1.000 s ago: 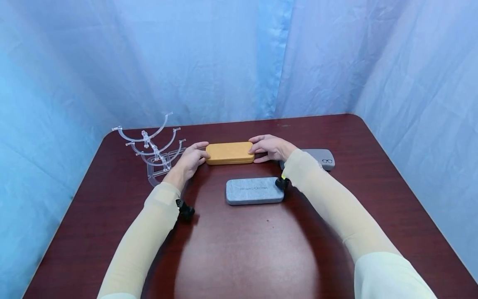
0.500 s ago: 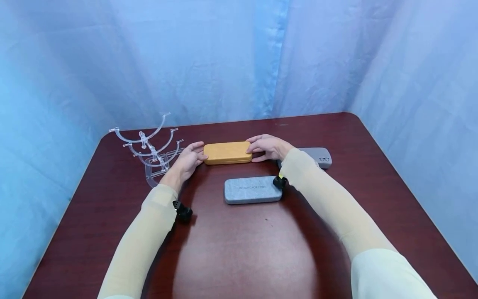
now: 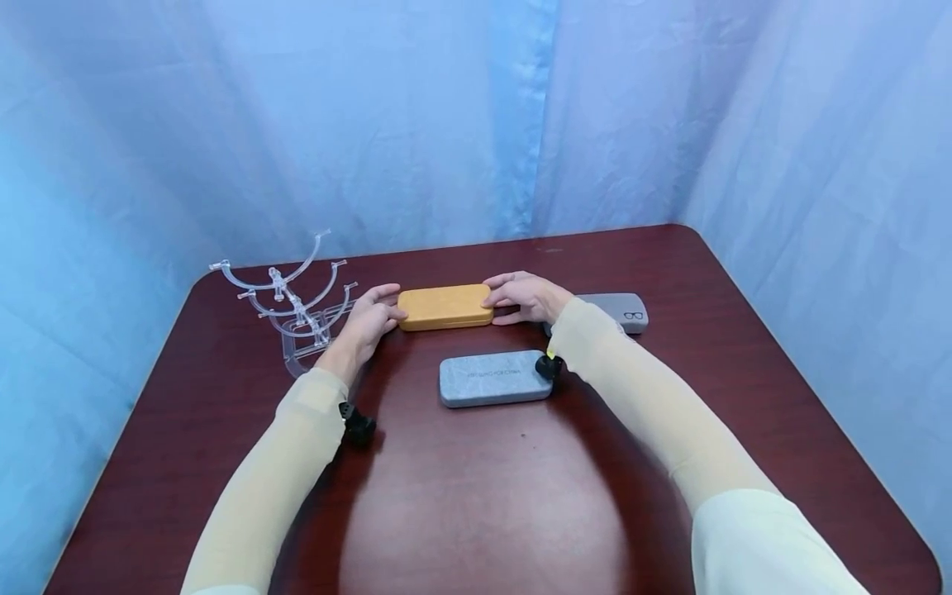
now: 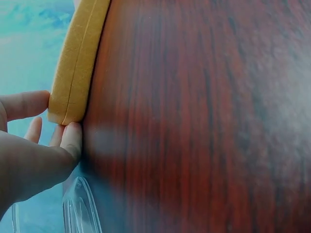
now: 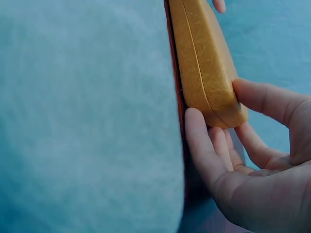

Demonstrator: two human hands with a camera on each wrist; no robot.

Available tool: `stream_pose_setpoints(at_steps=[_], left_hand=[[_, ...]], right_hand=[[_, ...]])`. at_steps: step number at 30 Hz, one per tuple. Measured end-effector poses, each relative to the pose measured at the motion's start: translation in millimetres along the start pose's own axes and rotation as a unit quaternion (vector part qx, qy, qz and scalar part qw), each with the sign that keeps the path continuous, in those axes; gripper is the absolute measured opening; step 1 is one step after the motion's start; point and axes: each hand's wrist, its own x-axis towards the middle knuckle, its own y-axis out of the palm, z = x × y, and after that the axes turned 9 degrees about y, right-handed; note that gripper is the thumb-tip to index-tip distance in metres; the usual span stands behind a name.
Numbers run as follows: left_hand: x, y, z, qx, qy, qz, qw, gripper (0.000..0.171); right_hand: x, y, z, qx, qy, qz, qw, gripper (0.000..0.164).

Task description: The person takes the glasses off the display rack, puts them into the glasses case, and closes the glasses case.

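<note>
A closed yellow glasses case [image 3: 445,307] lies lengthwise at the far middle of the table in the head view. My left hand [image 3: 368,322] holds its left end, with the index finger on the lid edge and the thumb at the end wall in the left wrist view. At the opposite end, my right hand [image 3: 526,297] grips the corner between thumb and fingers. The case's lid seam [image 5: 200,73] runs unbroken along its side in the right wrist view. Nearer to me sits a closed blue-grey glasses case [image 3: 493,380] with lettering on top.
A clear plastic display stand [image 3: 297,307] with curved arms rises just left of my left hand. Behind my right wrist lies a grey case [image 3: 613,309] with a glasses mark, partly covered by the sleeve. Blue curtains [image 3: 372,124] surround the dark red table [image 3: 476,496].
Everything in the head view has slid slightly left together, as the camera turned. Both hands keep their hold on the yellow glasses case's ends.
</note>
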Motion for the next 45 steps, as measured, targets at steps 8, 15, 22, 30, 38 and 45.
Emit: stream_pose_setpoints(at_steps=[8,15,22,30,38,45], left_hand=[[5.9,7.7,-11.4,0.117,0.009,0.007,0.9931,0.049],[-4.7,14.9,-40.9,0.333,0.114,0.07,0.9334,0.052],[-13.1,19.7,-74.1,0.492,0.219,0.101,0.8364,0.06],[-16.2,24.8,-101.9,0.641,0.231,0.061,0.729,0.071],[-16.8,29.2,-108.8,0.648,0.228,0.026,0.7261,0.076],[-19.7,36.4,-96.0,0.65,0.226,0.014,0.7257,0.077]], right_hand=[[-8,3,12,-0.079,-0.009,-0.011,0.997,0.064],[-35,-12,33,-0.117,-0.038,-0.002,0.992,0.052],[-75,-32,66,-0.246,-0.086,-0.017,0.965,0.05],[-115,-53,90,-0.478,-0.16,-0.131,0.853,0.055],[-128,-62,88,-0.598,-0.232,-0.244,0.728,0.058],[-131,-69,78,-0.646,-0.213,-0.315,0.662,0.067]])
